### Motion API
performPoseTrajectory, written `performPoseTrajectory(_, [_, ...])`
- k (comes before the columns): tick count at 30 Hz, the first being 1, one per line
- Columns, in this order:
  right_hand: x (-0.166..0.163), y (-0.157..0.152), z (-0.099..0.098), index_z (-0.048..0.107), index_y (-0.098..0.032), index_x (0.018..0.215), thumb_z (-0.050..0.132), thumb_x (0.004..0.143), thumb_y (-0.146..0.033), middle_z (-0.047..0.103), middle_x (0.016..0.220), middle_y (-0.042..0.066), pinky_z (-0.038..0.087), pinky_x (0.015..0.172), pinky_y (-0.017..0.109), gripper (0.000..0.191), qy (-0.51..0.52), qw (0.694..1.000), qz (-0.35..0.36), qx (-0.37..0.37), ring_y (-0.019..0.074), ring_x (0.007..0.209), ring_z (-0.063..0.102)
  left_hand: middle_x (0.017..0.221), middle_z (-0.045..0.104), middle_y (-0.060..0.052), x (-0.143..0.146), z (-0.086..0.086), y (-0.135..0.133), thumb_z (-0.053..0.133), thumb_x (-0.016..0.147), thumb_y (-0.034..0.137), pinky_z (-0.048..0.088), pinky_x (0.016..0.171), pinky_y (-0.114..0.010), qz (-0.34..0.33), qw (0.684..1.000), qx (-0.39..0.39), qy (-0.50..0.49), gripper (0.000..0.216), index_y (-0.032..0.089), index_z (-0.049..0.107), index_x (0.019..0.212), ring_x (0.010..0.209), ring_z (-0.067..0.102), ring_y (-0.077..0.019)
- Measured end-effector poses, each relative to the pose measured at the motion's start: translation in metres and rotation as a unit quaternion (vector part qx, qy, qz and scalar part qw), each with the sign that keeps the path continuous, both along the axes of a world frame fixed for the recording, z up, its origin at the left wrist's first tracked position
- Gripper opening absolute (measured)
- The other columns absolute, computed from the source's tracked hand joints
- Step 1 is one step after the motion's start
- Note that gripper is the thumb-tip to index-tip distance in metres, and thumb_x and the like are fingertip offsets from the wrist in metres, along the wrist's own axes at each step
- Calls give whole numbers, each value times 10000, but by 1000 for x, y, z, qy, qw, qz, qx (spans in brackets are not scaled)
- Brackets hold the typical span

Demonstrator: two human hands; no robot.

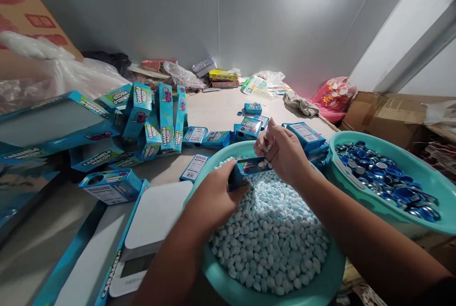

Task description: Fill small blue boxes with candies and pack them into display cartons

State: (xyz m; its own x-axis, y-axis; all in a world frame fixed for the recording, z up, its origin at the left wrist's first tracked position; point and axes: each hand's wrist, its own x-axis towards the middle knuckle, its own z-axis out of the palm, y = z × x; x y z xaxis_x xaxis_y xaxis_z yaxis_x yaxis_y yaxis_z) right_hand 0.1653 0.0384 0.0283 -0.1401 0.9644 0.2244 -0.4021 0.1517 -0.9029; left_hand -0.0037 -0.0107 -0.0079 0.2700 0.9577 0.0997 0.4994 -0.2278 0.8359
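Left hand (215, 196) wraps round a small blue box (251, 166) above a teal tub (218, 272) full of white and pale-blue candies (274, 244); the right hand (283, 151), fingers curled almost closed, holds a few candies near the box's end. Farther right, a second tub (356, 189) contains blue-and-silver caps (386, 173), with a cardboard carton (383, 118) behind.

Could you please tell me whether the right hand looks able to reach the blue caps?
Probably yes: the blue caps lie uncovered in their basin, though the right hand holds candies.
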Motion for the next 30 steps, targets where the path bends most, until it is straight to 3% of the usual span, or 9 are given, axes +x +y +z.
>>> performPoseTrajectory(9, [4,-2,5,477,-194,568,752,812,-482,547,622,-7,413,578,270,467,30,999,9,19,125,598,540,1103,706,-88,0,2,-2,669,826,349,548,858,-452,11,1000,27,-5,386,240,616,1192,1025,668,-304])
performPoseTrajectory(15, [9,1,6,464,-193,563,749,796,-498,520,646,-11,442,638,266,478,81,996,-31,-12,117,650,547,1089,726,-59,-2,4,-2,683,841,369,559,879,-413,14,995,20,-94,352,241,614,1162,1022,691,-267])
performPoseTrajectory(20, [11,5,1,495,-200,612,741,782,-465,545,673,-5,469,695,271,400,93,993,-54,-55,126,690,567,1033,735,-56,-3,4,-3,695,843,407,575,825,-399,28,996,27,-79,323,237,632,1110,966,706,-259])
performPoseTrajectory(23, [11,6,-1,519,-199,633,750,765,-446,561,686,0,471,714,270,363,71,995,-53,-46,135,722,579,1038,739,-55,-1,5,-4,721,821,429,589,812,-377,26,994,8,-110,361,225,635,1107,962,712,-248])
performPoseTrajectory(27, [9,4,-3,548,-193,659,731,785,-462,575,735,-1,425,646,250,349,4,998,-57,-19,118,698,531,1002,739,-51,1,9,-6,723,817,394,592,790,-345,64,990,41,-117,321,197,641,1057,920,715,-226])
performPoseTrajectory(30, [7,0,-3,578,-183,653,709,834,-459,522,688,-15,375,632,257,356,-112,989,-82,60,111,669,460,956,736,-43,1,12,-5,710,819,351,586,768,-336,69,993,60,-81,259,196,652,1018,870,708,-213])
